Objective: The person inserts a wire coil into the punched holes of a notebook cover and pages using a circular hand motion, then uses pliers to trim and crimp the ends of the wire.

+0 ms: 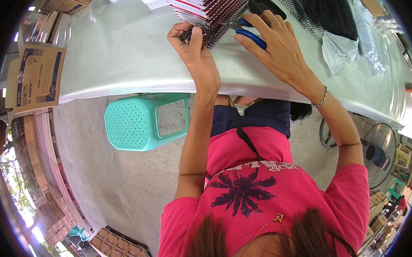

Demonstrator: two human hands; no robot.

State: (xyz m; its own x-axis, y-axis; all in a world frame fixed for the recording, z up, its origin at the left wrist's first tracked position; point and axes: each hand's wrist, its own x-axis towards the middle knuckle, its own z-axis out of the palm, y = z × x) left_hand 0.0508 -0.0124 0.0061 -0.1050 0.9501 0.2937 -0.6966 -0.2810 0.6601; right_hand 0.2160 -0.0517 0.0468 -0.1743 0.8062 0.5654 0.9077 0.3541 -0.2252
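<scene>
A stack of spiral-bound notebooks (194, 7) with red and white edges lies at the far edge of the view, its dark red coils (226, 12) facing right. At the stack's near corner, the fingers and thumb of my left hand (197, 53) are closed around the coil ends. My right hand (280, 45) grips a pair of blue-handled pliers (253, 38). Their metal jaws point left, at the coils beside my left fingers. What exactly lies between the jaws is too small to tell. Just beyond my right hand is a dark oval object (261, 5), partly hidden.
Loose black spiral coils (332, 12) are heaped at the far right of the table (124, 54), near crumpled clear plastic (340, 53). A turquoise stool (130, 125) stands under the near edge. Cardboard boxes (38, 78) sit at left; a fan (379, 153) stands at right.
</scene>
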